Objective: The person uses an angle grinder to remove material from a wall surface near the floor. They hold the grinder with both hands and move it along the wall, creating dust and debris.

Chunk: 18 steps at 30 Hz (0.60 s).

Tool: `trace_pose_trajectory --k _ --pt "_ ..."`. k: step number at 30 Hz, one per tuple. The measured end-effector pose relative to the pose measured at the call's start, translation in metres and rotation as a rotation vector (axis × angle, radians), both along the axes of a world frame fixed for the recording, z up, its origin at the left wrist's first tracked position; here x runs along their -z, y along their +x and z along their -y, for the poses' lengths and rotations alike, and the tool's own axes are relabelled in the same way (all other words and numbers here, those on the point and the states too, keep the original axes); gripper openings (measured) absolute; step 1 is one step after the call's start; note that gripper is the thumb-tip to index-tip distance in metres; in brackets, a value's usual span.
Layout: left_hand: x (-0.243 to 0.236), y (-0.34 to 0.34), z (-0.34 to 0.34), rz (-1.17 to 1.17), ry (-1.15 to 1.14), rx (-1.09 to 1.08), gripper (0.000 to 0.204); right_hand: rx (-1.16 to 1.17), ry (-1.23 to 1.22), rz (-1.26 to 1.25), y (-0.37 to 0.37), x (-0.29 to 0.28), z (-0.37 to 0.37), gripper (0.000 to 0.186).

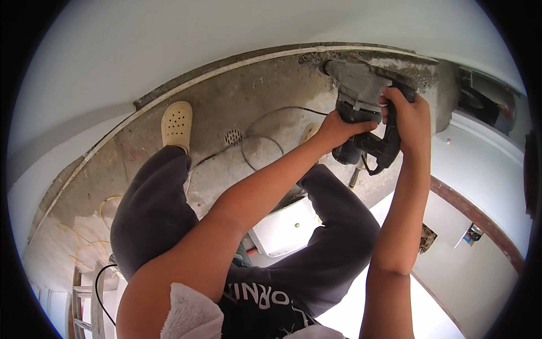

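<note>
A grey and black rotary hammer point(355, 85) lies level near the floor, its nose pointing left toward the broken concrete along the wall's foot. My right hand point(403, 113) is wrapped round its black rear handle. My left hand point(344, 130) presses on the dark motor housing, thumb stretched across it; part of its fingers is hidden. Whatever bit sits in the nose cannot be made out against the rubble point(316, 57).
A pale pipe point(226, 66) runs along the wall's foot. On the concrete floor are a round drain grate point(232, 137), a looping black cable point(262, 135) and yellow wire point(90, 243). Behind me stand a white container point(285, 229) and a ladder point(84, 294).
</note>
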<state>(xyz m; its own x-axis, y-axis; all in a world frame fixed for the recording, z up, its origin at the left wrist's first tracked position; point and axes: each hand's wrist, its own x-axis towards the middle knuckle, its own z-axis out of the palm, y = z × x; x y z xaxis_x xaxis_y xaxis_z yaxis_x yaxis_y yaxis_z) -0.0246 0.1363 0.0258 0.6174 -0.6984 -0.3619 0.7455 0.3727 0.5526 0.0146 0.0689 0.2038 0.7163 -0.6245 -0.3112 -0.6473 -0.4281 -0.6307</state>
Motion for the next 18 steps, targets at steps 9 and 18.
trace_pose_trajectory --k 9,18 --pt "0.018 0.017 0.015 -0.091 -0.021 0.007 0.042 -0.066 0.004 -0.072 0.035 0.027 0.018 0.028" --pt "0.020 0.022 0.021 -0.154 -0.073 0.001 0.044 0.004 0.042 -0.215 0.054 0.039 0.037 0.033"
